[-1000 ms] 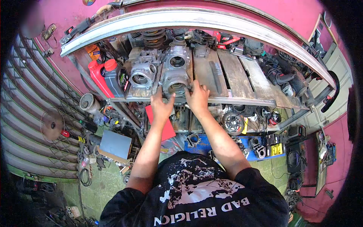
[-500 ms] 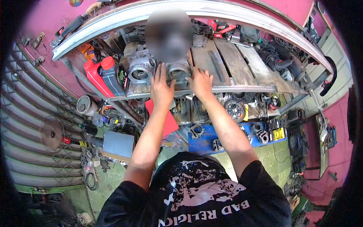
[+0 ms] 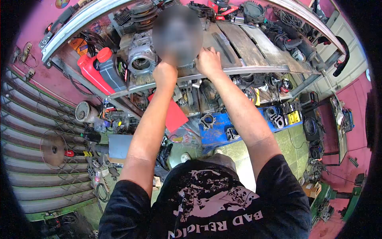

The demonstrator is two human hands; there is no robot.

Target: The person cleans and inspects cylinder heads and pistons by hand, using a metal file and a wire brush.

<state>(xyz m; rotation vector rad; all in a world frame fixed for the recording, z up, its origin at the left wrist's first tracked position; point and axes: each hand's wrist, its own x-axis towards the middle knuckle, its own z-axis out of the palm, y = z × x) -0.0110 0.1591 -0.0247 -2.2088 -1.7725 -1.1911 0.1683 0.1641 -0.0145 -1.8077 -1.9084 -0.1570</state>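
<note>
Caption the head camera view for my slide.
Workshop: left hand and right hand at a wooden shelf beside an engine cylinder.

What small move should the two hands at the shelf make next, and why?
Likely a slow, straight pull toward the shelf edge. The left hand and right hand flank a blurred part at the shelf front, and an engine casting stands close beside it, so sideways movement could knock that.

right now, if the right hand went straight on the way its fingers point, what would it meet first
Likely the wooden shelf boards just beyond the right hand, then a red tool at the back; depth is hard to judge.
</note>
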